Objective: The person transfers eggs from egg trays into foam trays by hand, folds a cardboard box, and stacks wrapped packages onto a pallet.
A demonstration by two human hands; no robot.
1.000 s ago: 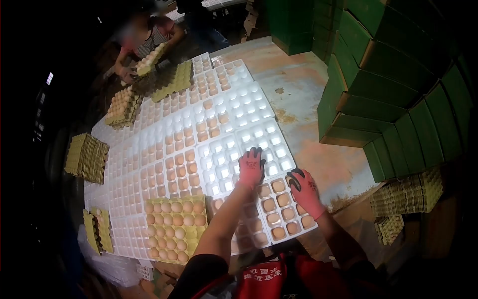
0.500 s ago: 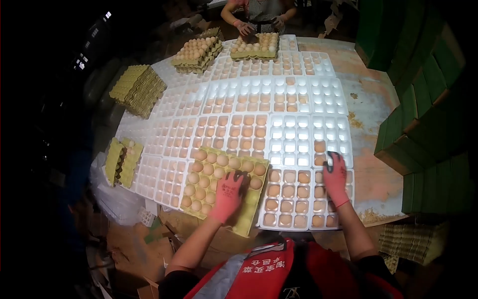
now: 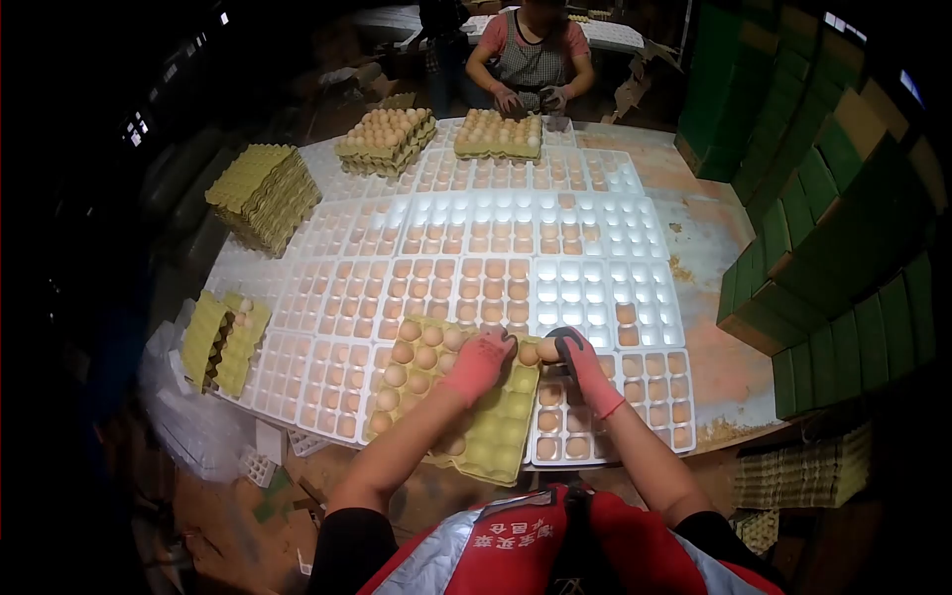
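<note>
A yellow pulp egg tray (image 3: 493,436) lies at the near edge of the table, eggs on its left side and bare cups on its right. Over its upper right part is my left hand (image 3: 481,367), in a pink glove with dark fingertips; the fingers are curled, and what they hold is hidden. My right hand (image 3: 585,372), gloved alike, is closed on a brown egg (image 3: 548,348) at the tray's right edge. Another egg (image 3: 529,354) shows between my two hands. Under my right wrist is a clear plastic egg tray (image 3: 578,421) with eggs in its cells.
Rows of plastic trays (image 3: 570,280), many with eggs, cover the table. Stacked pulp trays (image 3: 260,198) stand at left, egg-loaded ones (image 3: 385,139) at the back. Across the table a person (image 3: 535,64) has gloved hands by another loaded stack (image 3: 499,134). Green boxes (image 3: 793,248) line the right.
My right hand has moved left from the plastic trays to the pulp tray's edge and now holds an egg. My left hand has shifted toward the tray's upper right. The view has tilted up.
</note>
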